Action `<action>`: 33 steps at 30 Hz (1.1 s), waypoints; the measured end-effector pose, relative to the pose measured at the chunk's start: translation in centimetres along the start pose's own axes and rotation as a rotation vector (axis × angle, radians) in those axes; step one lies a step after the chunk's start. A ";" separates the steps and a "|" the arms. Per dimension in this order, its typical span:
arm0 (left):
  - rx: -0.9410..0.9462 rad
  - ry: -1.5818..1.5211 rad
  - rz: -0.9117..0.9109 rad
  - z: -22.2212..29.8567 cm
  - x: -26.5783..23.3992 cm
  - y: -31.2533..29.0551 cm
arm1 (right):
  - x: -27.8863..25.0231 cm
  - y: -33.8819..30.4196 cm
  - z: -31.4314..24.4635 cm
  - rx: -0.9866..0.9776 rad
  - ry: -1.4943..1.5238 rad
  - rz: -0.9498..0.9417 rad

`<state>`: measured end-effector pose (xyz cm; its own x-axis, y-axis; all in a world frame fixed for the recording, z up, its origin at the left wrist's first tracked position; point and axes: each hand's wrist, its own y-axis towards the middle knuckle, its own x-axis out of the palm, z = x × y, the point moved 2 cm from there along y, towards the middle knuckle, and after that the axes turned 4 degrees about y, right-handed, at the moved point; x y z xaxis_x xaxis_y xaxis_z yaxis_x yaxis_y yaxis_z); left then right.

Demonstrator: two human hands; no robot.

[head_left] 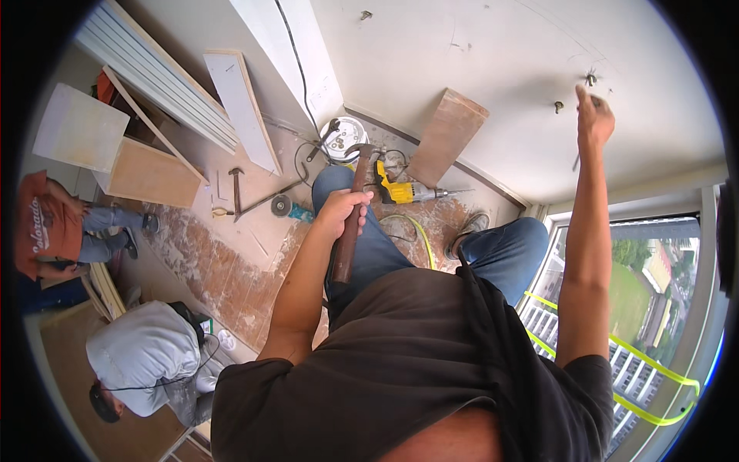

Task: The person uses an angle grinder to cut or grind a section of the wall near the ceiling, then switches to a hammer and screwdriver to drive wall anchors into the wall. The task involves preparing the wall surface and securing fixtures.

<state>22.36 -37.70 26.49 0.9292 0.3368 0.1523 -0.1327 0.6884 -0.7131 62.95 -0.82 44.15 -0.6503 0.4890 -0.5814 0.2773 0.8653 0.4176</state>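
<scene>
My left hand (344,214) is wrapped around the brown handle of a claw hammer (360,173), held over my left thigh with its head pointing away from me. My right hand (594,119) is raised to the white wall with its fingers drawn together. Just beyond those fingertips, a metal bolt (590,79) sticks out of the wall. Another bolt (558,107) projects a little to the left. Below the right wrist a thin dark piece (576,162) shows; whether the hand holds it, I cannot tell.
A yellow drill (400,191), an angle grinder (282,205), a second hammer (236,192) and a white bucket (344,137) are on the dusty floor. A wooden board (448,137) leans by the wall. Two people are at left, one bending in grey (146,346). A window (654,254) is at right.
</scene>
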 end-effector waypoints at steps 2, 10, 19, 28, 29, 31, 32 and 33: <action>-0.002 -0.001 -0.010 0.1 0.3 0.1 | -0.8 -3.2 2.0 -0.133 -0.194 -0.068; -0.041 -0.025 -0.076 0.2 0.2 0.5 | -4.8 -25.0 14.2 -0.336 -0.517 -0.370; -0.028 0.022 -0.040 0.2 0.5 0.5 | -5.0 -26.1 14.1 -0.282 -0.393 -0.201; 0.174 0.171 0.024 0.1 1.9 -3.7 | -4.5 -26.0 14.2 -0.262 -0.315 -0.182; 0.194 0.179 0.022 -0.2 1.7 -3.5 | -4.2 -25.7 14.2 -0.220 -0.321 -0.213; 0.229 0.183 0.012 -0.6 1.9 -2.9 | -4.0 -24.6 13.9 -0.142 -0.346 -0.280; 0.208 0.188 0.000 -0.4 1.7 -2.4 | -3.7 -23.3 13.6 -0.081 -0.282 -0.270; 0.194 0.194 -0.009 -0.1 2.3 -1.6 | -4.0 -21.4 13.3 -0.011 -0.234 -0.256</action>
<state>24.71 -38.09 27.90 0.9769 0.2136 0.0103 -0.1705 0.8072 -0.5651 69.01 -19.85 28.31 -0.5173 0.2694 -0.8123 0.1174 0.9625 0.2445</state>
